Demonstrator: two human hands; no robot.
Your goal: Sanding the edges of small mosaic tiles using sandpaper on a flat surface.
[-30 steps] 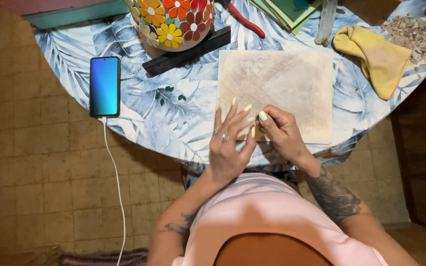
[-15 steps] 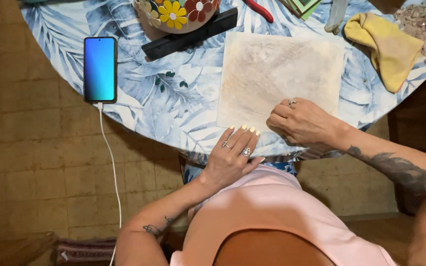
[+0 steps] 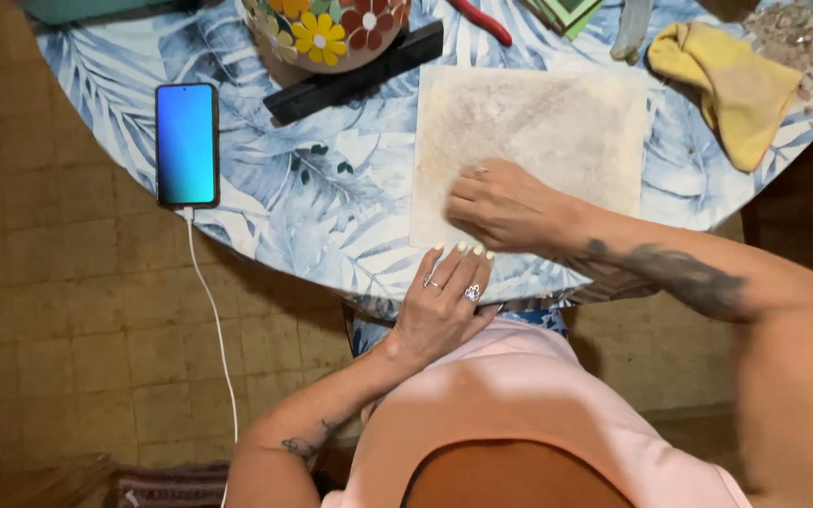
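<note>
- Round tabletop (image 3: 265, 202) in a blue-and-white leaf print fills the upper frame, above tan floor tiles.
- Right hand (image 3: 505, 205), loosely curled, presses on the pale, stained square board (image 3: 557, 122) at centre; whether it holds anything, I cannot tell.
- Left hand (image 3: 444, 301) lies flat, fingers spread, at the board's lower edge; bracing there should stop sliding.
- Upper left: a black-edged phone with blue screen (image 3: 186, 143).

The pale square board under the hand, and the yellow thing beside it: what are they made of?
The pale square board looks like a stiff matte slab, perhaps tile or stone: flat, dusty, smudged grey. The yellow thing seems to be soft cloth: it lies crumpled in folds. The right hand rests on the board.
</note>
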